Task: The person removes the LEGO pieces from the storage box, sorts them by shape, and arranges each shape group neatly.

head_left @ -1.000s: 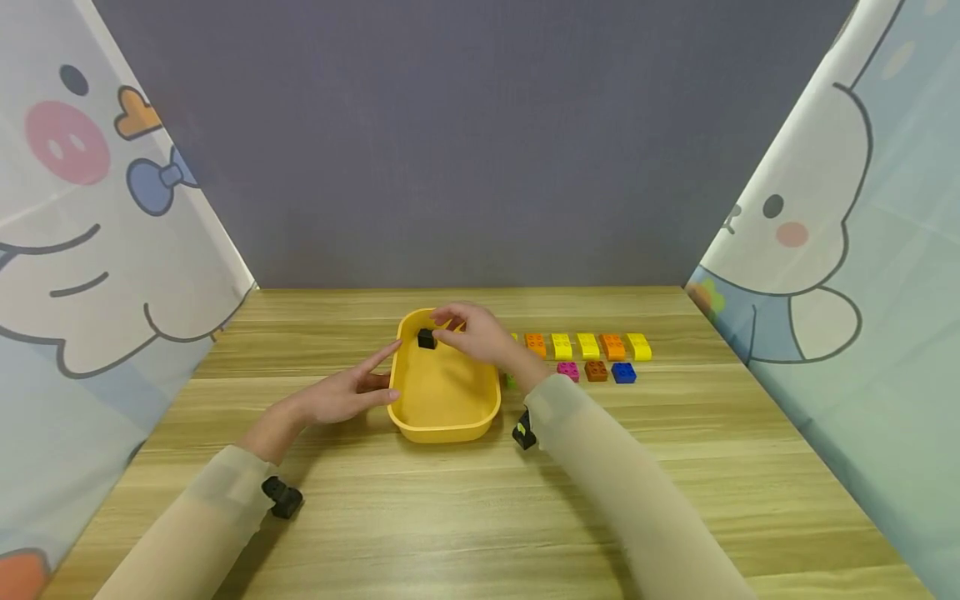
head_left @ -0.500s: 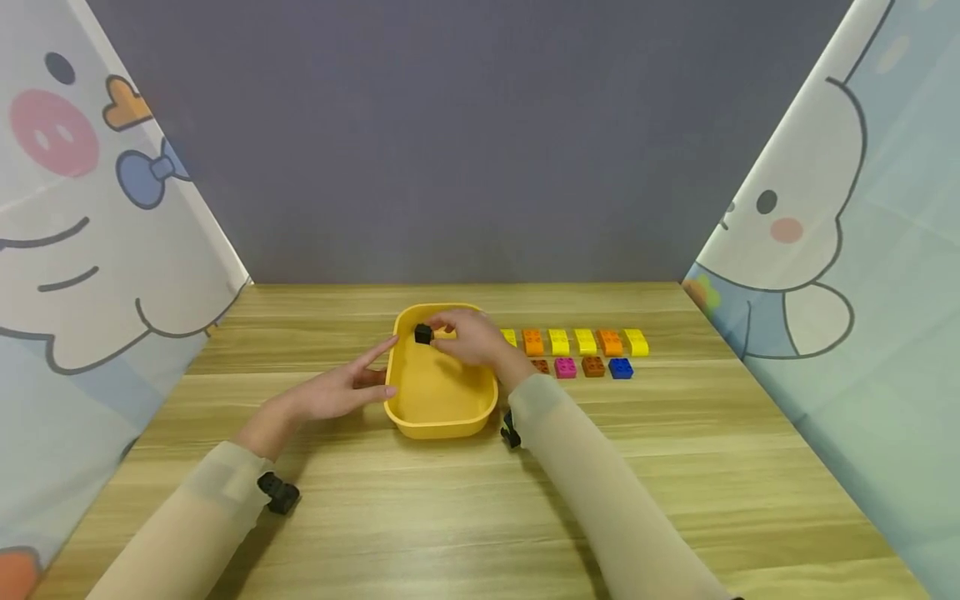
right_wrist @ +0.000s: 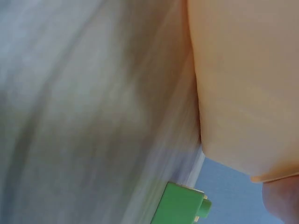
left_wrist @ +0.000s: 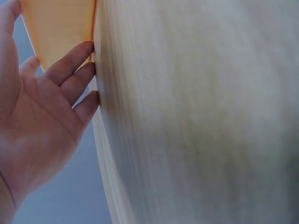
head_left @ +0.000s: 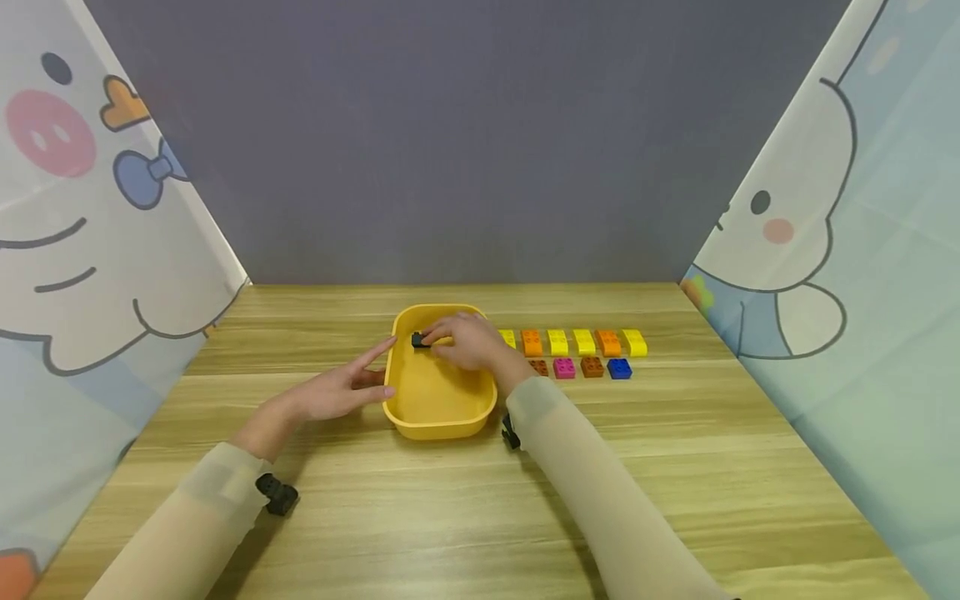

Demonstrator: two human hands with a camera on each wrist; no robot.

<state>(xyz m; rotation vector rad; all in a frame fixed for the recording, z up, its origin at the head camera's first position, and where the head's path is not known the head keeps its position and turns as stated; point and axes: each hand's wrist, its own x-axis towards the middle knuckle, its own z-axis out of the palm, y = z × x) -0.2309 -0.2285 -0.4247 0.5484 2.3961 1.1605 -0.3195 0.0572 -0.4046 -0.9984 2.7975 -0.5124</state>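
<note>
A yellow plastic tray [head_left: 441,408] stands on the wooden table. In its far left part sits a small black toy building block [head_left: 417,340]. My right hand [head_left: 467,343] reaches over the tray's right side, its fingertips pinching the right part of that block and partly hiding it. Outside the tray, my left hand [head_left: 330,393] rests against the left wall with fingers spread and fairly straight. The left wrist view shows those fingers [left_wrist: 70,63] touching the tray's orange-looking side and the tabletop. In the right wrist view the tray wall hides most of the right hand.
Right of the tray lie two rows of toy blocks: a back row of yellow [head_left: 557,342] and orange [head_left: 608,342] ones, and a front row with brown, pink [head_left: 564,367] and blue [head_left: 619,368]. A green block [right_wrist: 180,205] shows beside the tray. A grey panel [head_left: 465,150] stands behind.
In the tray, my right fingers have closed on the black block, which now looks lower and flatter. My left hand stays against the tray wall.
</note>
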